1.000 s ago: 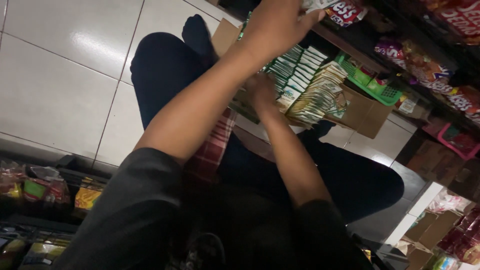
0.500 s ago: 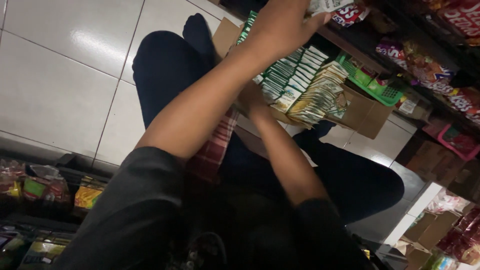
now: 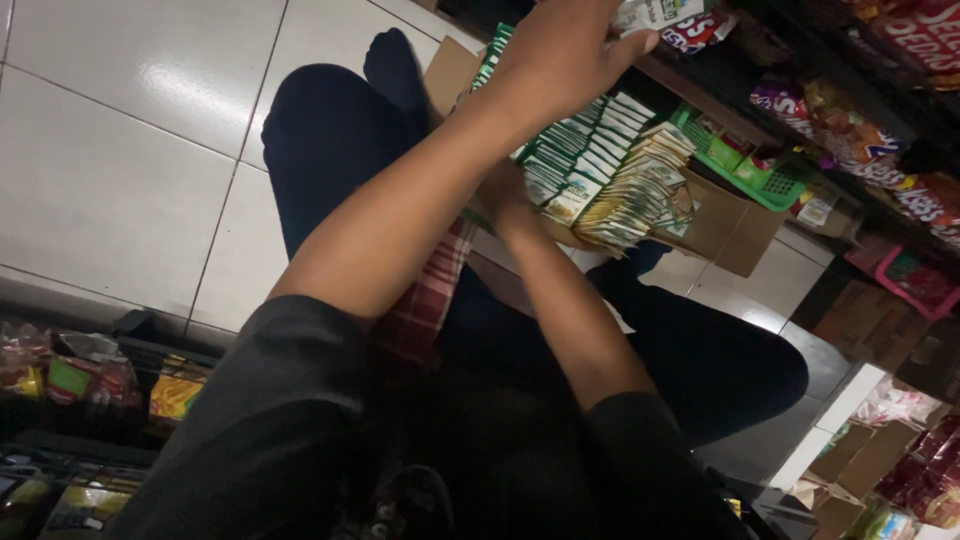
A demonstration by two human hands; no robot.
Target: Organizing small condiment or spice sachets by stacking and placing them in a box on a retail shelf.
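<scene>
Left hand (image 3: 565,55) is raised above the box (image 3: 720,215), fingers curled around a small white packet (image 3: 655,12) at the shelf (image 3: 720,95) edge, so a closed grasp. Right hand (image 3: 500,200) sits low at the near side of the box, mostly hidden behind the left forearm; cannot tell if its fingers grip anything. Box rests on the lap, packed with upright rows of green-white sachets (image 3: 590,160), tan ones at the far end. Green basket (image 3: 740,160) just beyond the box. To do it well: keep the box steady with the low hand, pinch one packet only, lift clear of the rows so neighbours don't spill.
</scene>
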